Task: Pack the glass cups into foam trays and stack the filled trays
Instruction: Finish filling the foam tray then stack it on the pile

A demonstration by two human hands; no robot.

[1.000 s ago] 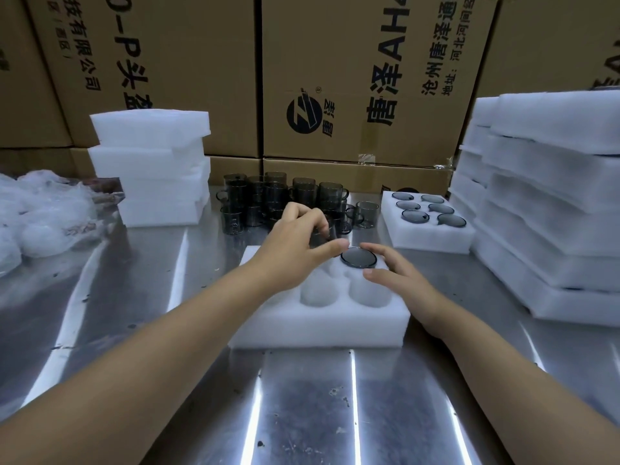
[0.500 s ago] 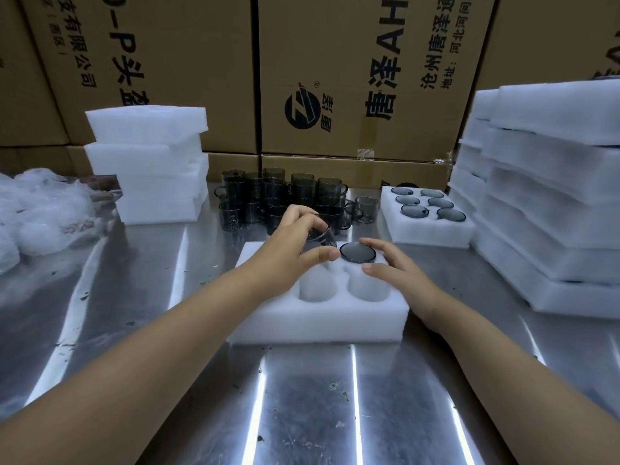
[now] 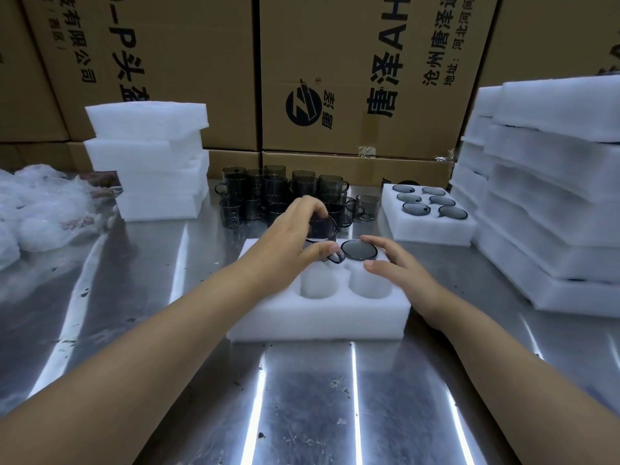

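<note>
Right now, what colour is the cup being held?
The cup is see-through smoky grey, best seen in the head view.

Both arms are bare all the way from the near edge: the left forearm (image 3: pixel 151 347) and right forearm (image 3: pixel 503 357) uncovered and smooth, the left hand (image 3: pixel 288 239) and right hand (image 3: pixel 399 270) likewise bare, thumbnails (image 3: pixel 369 262) short and plain

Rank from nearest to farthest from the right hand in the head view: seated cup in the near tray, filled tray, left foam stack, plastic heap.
1. Seated cup, just beside the right hand.
2. Filled tray, behind it, to the right.
3. Left foam stack, rear left.
4. Plastic heap, far left edge.
</note>
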